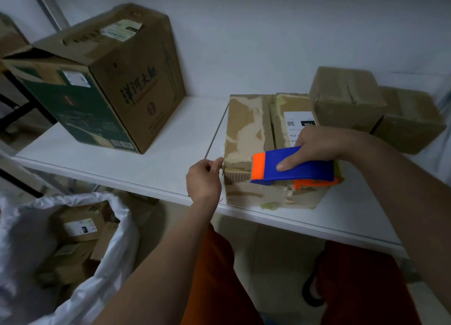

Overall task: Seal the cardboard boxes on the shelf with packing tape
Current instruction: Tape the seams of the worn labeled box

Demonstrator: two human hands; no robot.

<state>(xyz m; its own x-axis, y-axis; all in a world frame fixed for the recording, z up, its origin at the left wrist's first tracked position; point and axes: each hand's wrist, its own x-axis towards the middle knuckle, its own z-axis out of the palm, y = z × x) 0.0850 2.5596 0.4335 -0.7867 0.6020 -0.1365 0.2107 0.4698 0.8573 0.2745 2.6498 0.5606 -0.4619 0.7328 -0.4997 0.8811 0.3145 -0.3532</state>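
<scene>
Fingers (pixel 288 165) of right hand (pixel 322 144) around tape dispenser (pixel 292 169) atop box (pixel 246 129).

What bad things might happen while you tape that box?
The worn brown cardboard box sits at the white shelf's front edge, so pushing the blue-and-orange tape dispenser might nudge it off. The left hand pinches the tape end at the corner; it might stick crooked or wrinkle.

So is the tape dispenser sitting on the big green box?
No, the right hand holds the tape dispenser against the small cardboard box, apart from the green box.
</scene>
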